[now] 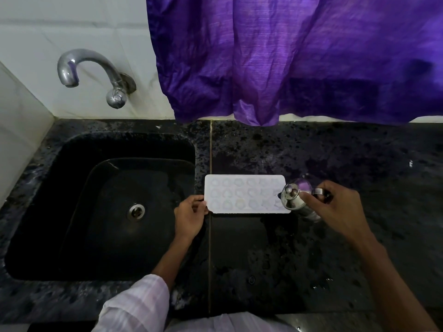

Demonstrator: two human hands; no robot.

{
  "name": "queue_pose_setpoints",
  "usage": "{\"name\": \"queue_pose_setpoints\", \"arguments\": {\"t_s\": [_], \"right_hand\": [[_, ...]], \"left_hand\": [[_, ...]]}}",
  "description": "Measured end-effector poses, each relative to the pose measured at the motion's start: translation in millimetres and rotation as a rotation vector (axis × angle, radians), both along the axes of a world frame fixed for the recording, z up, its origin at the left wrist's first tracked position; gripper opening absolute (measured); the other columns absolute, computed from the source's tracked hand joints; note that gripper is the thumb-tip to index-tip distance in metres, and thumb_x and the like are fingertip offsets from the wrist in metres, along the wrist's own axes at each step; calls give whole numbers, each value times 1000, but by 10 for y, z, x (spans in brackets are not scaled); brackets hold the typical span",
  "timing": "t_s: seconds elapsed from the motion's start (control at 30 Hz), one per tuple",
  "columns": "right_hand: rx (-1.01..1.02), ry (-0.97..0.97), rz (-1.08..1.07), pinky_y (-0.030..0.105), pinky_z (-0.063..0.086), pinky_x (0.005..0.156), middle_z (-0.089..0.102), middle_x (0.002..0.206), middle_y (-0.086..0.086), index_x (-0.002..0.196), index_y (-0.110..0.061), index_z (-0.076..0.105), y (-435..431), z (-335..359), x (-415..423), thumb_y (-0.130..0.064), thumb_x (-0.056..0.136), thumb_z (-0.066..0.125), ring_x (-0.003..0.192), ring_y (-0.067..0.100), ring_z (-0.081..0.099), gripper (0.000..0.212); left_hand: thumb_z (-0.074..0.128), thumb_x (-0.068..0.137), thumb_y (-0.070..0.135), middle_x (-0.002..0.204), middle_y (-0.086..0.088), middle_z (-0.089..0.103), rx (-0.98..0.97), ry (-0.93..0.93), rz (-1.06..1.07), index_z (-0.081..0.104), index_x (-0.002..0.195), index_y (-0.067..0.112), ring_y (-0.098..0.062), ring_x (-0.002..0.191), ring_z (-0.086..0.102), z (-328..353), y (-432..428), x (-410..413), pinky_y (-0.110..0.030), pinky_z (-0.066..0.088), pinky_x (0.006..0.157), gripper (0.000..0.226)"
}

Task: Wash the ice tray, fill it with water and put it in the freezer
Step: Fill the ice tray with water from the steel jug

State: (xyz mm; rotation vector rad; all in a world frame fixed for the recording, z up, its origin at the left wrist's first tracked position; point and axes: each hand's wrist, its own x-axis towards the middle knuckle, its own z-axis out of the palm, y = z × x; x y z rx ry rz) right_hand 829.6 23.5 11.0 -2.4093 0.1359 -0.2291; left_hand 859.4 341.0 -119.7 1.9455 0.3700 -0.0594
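Dark speckled stone counter (pixel 335 159) fills my head view. It has one black sink (pixel 72 149) sunk into its left part, with one drain (pixel 136 212) at the bottom. One steel tap (pixel 79 65) sits on the white tile wall (pixel 72 20) behind, and one purple curtain (pixel 287 56) hangs down to the counter's back edge.

One white ice tray (pixel 239 195) lies flat on the counter just right of the sink. Its left end crosses the one seam (pixel 210 144) in the stone and stops near the sink's rim. I count three rows of hollows.

My left hand (pixel 189 219) pinches the tray's left edge, fingers curled on it. My right hand (pixel 335 212) is wrapped round one steel cup (pixel 293 200), tilted over the tray's right end.

Right of the cup and in front of the tray, the counter lies open and wet. Behind the tray, bare stone reaches to the curtain.
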Motion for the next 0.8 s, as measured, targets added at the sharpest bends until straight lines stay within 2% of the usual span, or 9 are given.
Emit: {"name": "queue_pose_setpoints", "arguments": {"t_s": [0.27,0.43,0.53,0.63,0.73,0.8], "right_hand": [[-18,-5,7,25,36,52,54,55,7,61,-9,51,-37,15,94,-23,78,81,49,14,43,37],[-34,-1,19,26,36,52,53,54,7,61,-10,50,-49,28,167,-25,78,81,50,14,43,38],[-38,-10,20,26,36,51,53,55,8,61,-9,50,-68,21,214,-26,78,81,49,13,41,39],[-42,-27,19,20,34,50,51,53,4,61,-9,50,-68,28,262,-26,78,81,48,12,40,39],[-42,-42,23,20,34,51,50,53,3,61,-9,51,-65,40,305,-26,77,82,49,12,40,39],[-43,-47,32,13,34,51,50,53,4,61,-7,51,-73,42,334,-27,78,81,49,12,40,40]], "left_hand": [[63,95,9,86,1,73,5,11,19,70,107,7,-11,73,75,-17,4,-14,-36,62,81,14],[63,96,10,87,3,72,1,18,33,69,110,6,-8,73,74,-7,-14,-11,-30,61,79,16],[63,96,11,88,2,72,1,13,35,69,111,7,-10,74,74,-7,-16,-21,-32,61,80,17],[63,96,11,87,3,72,5,9,36,69,111,7,-10,74,75,-12,-15,-26,-33,61,80,17],[63,95,10,86,3,73,-6,10,42,69,109,8,-10,73,75,-24,-14,-27,-35,62,81,16],[64,95,10,84,4,74,-19,15,50,70,108,8,-10,73,75,-30,-16,-28,-35,61,81,15]]}}
